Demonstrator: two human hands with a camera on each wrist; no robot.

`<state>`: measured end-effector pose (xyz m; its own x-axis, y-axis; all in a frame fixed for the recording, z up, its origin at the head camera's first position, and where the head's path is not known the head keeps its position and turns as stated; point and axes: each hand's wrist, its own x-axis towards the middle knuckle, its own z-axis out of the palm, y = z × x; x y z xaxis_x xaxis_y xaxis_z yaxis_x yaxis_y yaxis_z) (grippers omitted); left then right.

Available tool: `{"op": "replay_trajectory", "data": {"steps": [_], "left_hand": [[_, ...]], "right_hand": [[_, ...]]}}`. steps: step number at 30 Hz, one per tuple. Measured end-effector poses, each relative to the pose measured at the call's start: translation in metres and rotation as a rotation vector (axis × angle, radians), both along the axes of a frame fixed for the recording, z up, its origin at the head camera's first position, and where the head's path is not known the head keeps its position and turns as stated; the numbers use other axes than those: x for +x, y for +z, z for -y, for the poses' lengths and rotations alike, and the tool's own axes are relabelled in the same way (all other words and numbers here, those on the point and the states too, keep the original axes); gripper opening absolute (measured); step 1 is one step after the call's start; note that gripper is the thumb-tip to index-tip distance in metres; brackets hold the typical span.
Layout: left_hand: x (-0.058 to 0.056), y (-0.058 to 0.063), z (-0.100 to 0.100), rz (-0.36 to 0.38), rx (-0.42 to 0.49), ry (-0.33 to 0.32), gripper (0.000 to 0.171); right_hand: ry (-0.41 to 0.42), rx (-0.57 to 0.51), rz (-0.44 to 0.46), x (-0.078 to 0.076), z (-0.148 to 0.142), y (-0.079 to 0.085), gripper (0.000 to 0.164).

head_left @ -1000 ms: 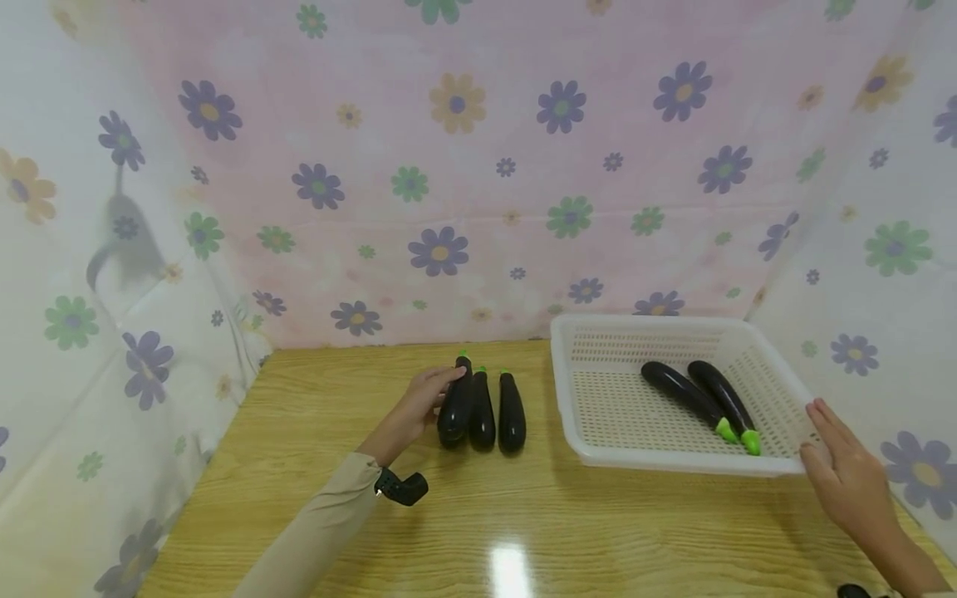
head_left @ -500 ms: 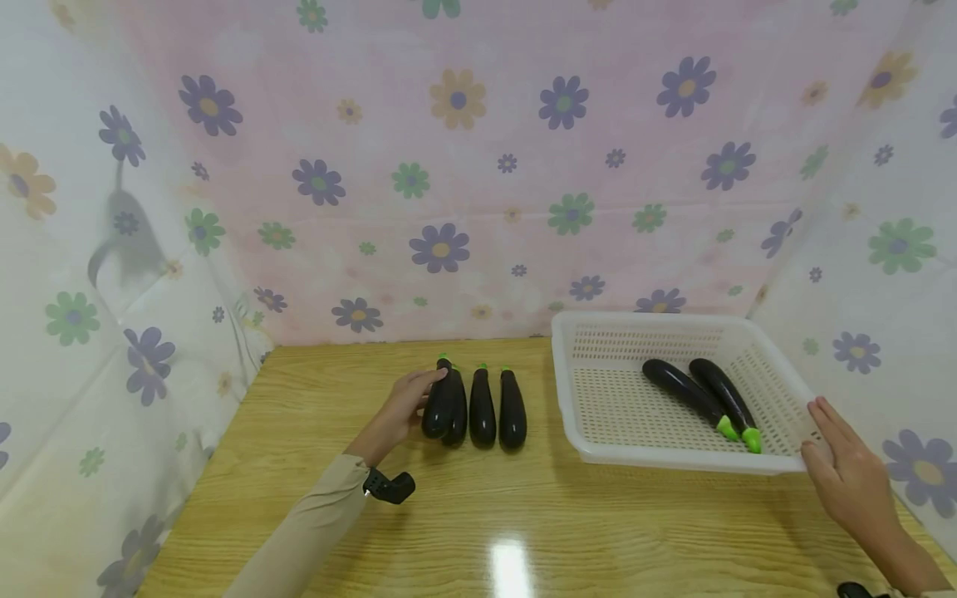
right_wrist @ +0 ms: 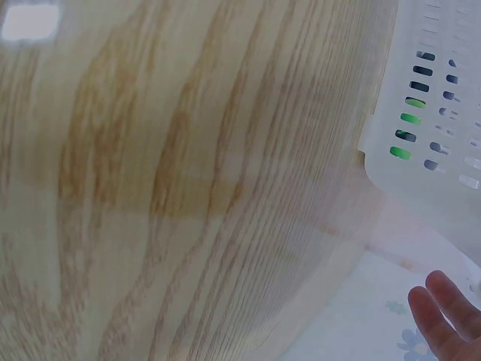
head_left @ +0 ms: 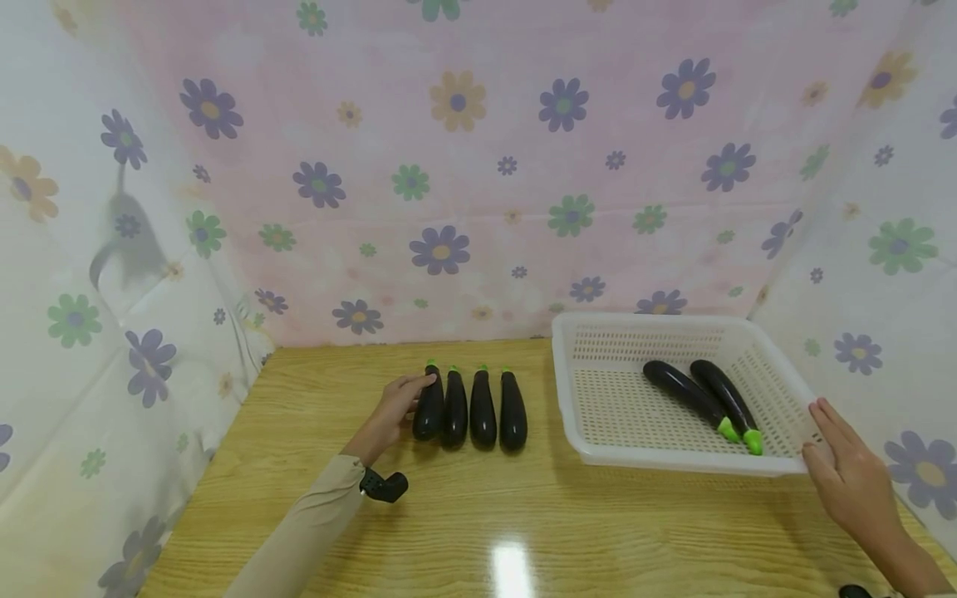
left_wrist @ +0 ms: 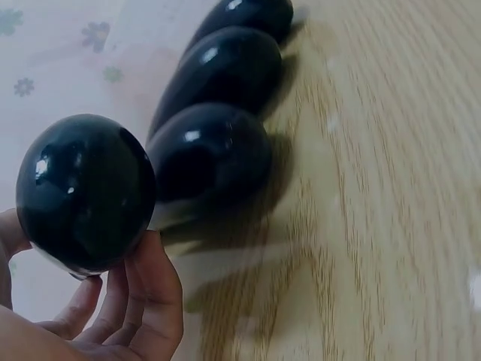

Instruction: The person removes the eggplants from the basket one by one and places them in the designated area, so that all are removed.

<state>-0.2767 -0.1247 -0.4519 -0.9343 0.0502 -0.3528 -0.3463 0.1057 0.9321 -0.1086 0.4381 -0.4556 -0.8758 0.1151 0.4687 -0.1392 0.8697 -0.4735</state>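
Note:
My left hand [head_left: 390, 414] holds the leftmost glossy black eggplant [head_left: 429, 407] from its left side. In the left wrist view its rounded end [left_wrist: 86, 195] sits between thumb and fingers; whether it touches the table cannot be told. To its right lie three more eggplants in a row, a near one [head_left: 455, 411], a middle one [head_left: 483, 411] and the rightmost [head_left: 512, 413], green stems away from me. At the near right corner of a white plastic basket [head_left: 691, 458], my right hand [head_left: 856, 477] rests with straight fingers on the rim. Two eggplants [head_left: 682, 390] lie inside, stems toward me.
The wood-grain table [head_left: 606, 531] extends in front of both hands. Flower-printed cloth [head_left: 478, 166] hangs behind the table and at both sides. A small gap separates the basket from the eggplant row.
My left hand has moved left with its eggplant, away from the row. An eggplant it partly covered before now shows fully beside it. The right hand and basket hold still.

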Motion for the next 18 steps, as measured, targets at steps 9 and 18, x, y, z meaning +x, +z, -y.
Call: {"op": "replay_trajectory", "data": {"steps": [9, 18], "left_hand": [[-0.005, -0.010, 0.005, -0.039, -0.082, 0.003, 0.053], [-0.010, -0.018, 0.004, -0.121, -0.184, 0.005, 0.048]], "right_hand": [[0.000, 0.003, -0.036, 0.000, 0.000, -0.001, 0.055], [-0.009, -0.008, -0.021, -0.001, 0.000, 0.000, 0.055]]}}
